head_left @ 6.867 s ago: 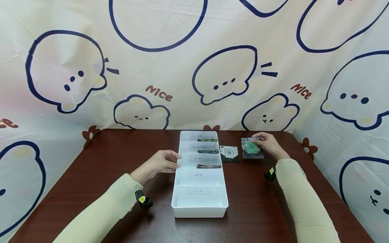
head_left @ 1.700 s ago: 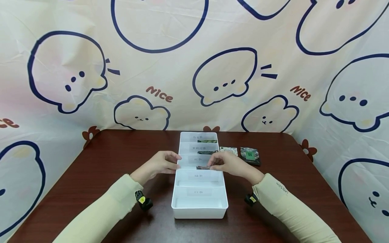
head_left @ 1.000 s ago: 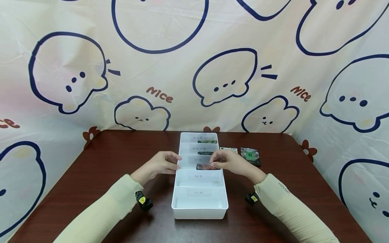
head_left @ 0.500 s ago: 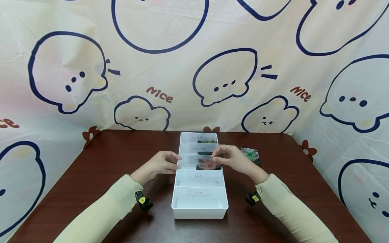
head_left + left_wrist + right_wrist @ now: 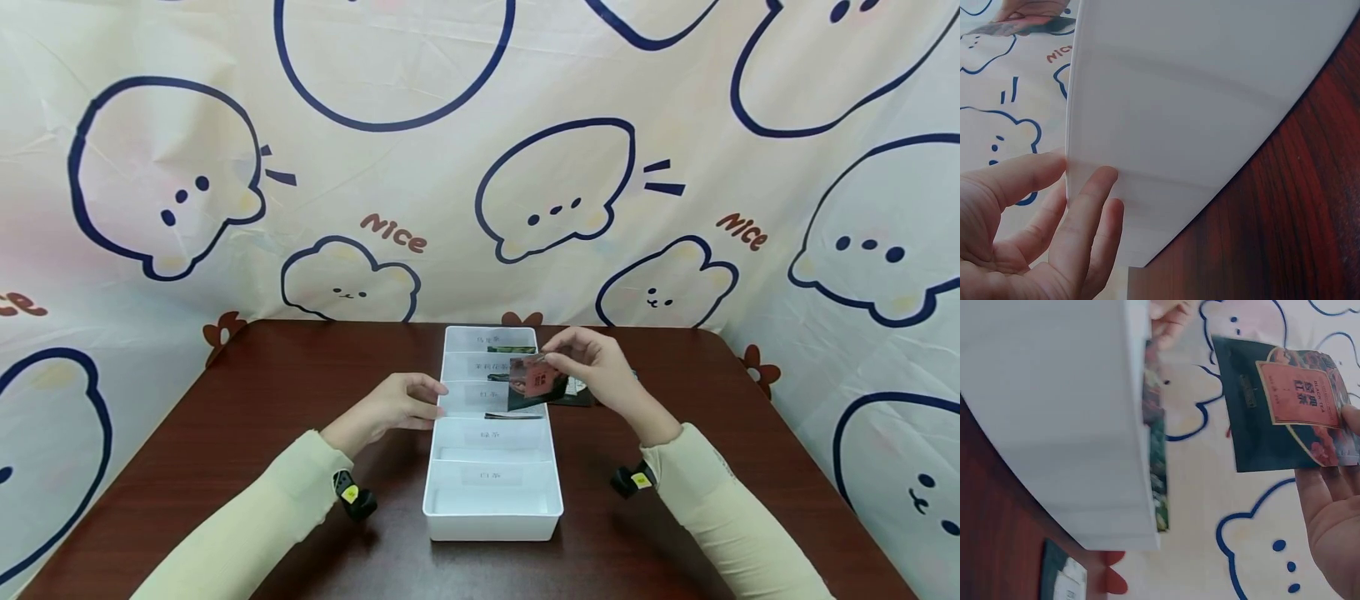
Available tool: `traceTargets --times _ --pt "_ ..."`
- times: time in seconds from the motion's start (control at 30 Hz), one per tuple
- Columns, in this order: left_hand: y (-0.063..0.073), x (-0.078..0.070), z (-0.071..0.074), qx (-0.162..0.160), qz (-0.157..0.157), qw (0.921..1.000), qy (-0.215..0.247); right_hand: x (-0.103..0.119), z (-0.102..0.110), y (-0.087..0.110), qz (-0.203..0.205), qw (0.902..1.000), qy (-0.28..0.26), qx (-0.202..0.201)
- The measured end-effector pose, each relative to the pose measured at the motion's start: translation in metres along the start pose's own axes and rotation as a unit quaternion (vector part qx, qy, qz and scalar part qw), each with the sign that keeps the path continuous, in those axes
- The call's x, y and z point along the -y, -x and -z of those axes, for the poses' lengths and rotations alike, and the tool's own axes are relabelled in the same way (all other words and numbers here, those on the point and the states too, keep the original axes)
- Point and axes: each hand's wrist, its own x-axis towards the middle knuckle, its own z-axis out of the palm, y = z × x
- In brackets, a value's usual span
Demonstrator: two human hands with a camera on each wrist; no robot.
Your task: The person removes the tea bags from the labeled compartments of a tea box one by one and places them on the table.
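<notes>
In the head view my right hand pinches a tea sachet by its upper right corner, above the right side of the white divided box. In the right wrist view the sachet is dark green with a red label reading "BLACK TEA". My left hand rests its fingertips at the box's left rim. In the left wrist view two fingers lie against the outer wall. Another sachet's edge shows in the third compartment from the back.
Each compartment bears a paper label with Chinese characters. Sachets stand in the back compartments. A dark sachet with a white label lies right of the box, partly behind my right hand, on the brown table. A patterned cloth hangs behind.
My right hand has gone from the table sachets to the third compartment, then drawn the red-labelled sachet up, back and rightward. My left hand has stayed at the rim.
</notes>
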Motion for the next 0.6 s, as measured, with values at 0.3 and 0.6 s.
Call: traceTargets --times 0.3,0.6 --pt "-0.001 0.001 0.000 0.002 -0.003 1.0000 0.002 -0.001 0.040 0.006 0.014 0.9959 -0.040 -0.080" --pt "-0.001 0.000 0.000 0.002 -0.002 1.0000 0.005 -0.024 0.094 0.022 -0.057 0.9826 -0.068 -0.163"
